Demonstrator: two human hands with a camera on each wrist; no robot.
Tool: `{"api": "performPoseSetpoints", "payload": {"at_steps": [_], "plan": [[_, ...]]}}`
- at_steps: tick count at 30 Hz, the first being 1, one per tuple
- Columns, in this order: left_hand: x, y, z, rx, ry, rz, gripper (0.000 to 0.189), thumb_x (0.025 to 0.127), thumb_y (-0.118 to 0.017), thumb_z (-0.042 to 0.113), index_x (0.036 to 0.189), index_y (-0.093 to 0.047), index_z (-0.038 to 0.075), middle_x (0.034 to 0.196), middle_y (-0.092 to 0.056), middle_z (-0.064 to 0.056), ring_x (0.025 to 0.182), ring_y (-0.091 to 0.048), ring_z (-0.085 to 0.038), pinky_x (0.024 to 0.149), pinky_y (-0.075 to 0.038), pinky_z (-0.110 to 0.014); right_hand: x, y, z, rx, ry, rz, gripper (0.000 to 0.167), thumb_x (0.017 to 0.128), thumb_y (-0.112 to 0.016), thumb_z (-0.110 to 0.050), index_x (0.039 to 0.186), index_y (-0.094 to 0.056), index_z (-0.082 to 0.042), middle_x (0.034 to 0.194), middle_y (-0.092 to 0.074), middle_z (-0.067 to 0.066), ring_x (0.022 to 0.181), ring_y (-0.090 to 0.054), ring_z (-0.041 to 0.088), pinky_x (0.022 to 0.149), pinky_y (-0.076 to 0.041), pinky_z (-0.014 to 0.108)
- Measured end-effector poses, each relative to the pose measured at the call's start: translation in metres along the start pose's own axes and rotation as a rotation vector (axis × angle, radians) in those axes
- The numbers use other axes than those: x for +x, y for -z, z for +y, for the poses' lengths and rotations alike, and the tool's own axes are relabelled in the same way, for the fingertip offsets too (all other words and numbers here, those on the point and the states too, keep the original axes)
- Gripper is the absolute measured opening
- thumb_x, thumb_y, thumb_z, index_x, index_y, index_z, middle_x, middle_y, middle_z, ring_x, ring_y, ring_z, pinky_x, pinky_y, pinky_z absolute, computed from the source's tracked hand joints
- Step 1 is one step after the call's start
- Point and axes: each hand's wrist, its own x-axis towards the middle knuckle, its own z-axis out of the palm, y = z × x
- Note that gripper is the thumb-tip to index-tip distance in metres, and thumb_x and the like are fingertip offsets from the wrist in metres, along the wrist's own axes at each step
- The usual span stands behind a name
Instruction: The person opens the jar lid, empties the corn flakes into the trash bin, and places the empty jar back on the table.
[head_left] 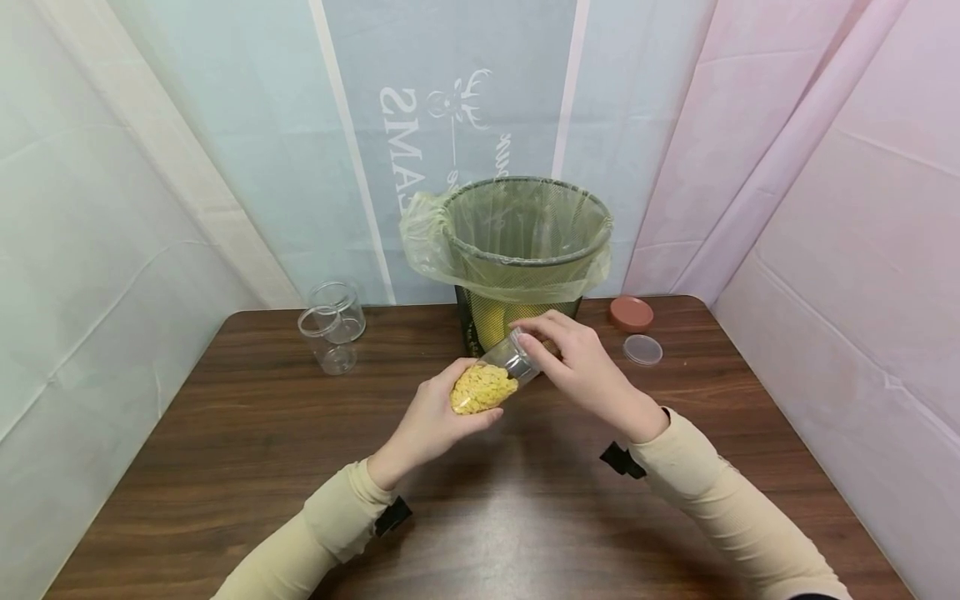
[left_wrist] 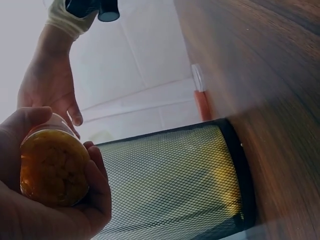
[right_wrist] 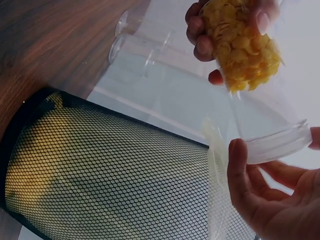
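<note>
My left hand grips the lower end of a clear jar, its fingers wrapped round the side. Yellow flakes fill the end in that palm; the stretch toward the mouth shows bare clear wall. The jar is tilted, mouth toward my right hand. In the right wrist view, the right thumb and fingers pinch the jar's clear rim from both sides. Seen from the left wrist, the rounded bottom of the jar faces the camera. Both hands are in front of a mesh bin.
A pale translucent bag lines the bin and folds over its rim; yellow material shows low inside. Two clear jars, one in front and one behind, stand at the back left. A reddish lid and a clear disc lie right.
</note>
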Motion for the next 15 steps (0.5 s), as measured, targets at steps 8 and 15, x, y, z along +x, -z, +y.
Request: {"api": "performPoseSetpoints", "payload": {"at_steps": [8, 15], "plan": [[0.0005, 0.0058, -0.0008, -0.074, 0.024, -0.073, 0.047, 0.074, -0.08, 0.026, 0.115, -0.059, 0.021, 0.093, -0.066, 0.004, 0.076, -0.059, -0.012, 0.065, -0.051, -0.026, -0.0021, 0.004, 0.0027, 0.061, 0.172, -0.029, 0.03, 0.097, -0.052, -0.02, 0.127, -0.059, -0.02, 0.114, -0.059, -0.004, 0.092, -0.056, 0.006, 0.073, -0.048, 0.029], [-0.0004, 0.0103, 0.0077, -0.148, 0.081, -0.146, 0.045, 0.076, -0.079, 0.021, 0.115, -0.06, 0.015, 0.095, -0.066, -0.001, 0.079, -0.058, -0.011, 0.068, -0.05, -0.026, -0.0033, 0.0043, 0.0067, 0.135, 0.301, -0.034, 0.033, 0.098, -0.048, -0.02, 0.13, -0.056, -0.014, 0.127, -0.055, -0.001, 0.117, -0.052, 0.013, 0.096, -0.043, 0.028]]}}
